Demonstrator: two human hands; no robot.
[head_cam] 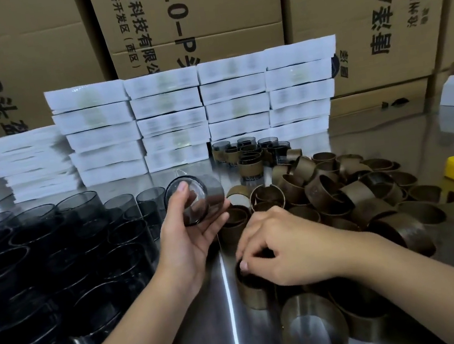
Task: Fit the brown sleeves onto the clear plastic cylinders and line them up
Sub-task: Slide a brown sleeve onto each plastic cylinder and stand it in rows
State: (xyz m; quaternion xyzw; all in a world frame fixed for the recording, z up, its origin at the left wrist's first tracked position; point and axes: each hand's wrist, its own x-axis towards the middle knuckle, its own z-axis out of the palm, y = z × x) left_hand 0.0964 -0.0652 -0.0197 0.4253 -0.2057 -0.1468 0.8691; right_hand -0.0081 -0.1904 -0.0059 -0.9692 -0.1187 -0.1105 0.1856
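A: Left hand?
B: Thumb and fingers grip a clear plastic cylinder, on its side, near centre.
A: Right hand?
B: Fingertips pinch a brown sleeve standing on the steel table, 6 o'clock; sleeve pile at 3 o'clock

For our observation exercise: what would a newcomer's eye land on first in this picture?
At centre, the left hand holds a clear cylinder while the right hand pinches a brown sleeve. A heap of loose sleeves fills the right; bare cylinders crowd the left.
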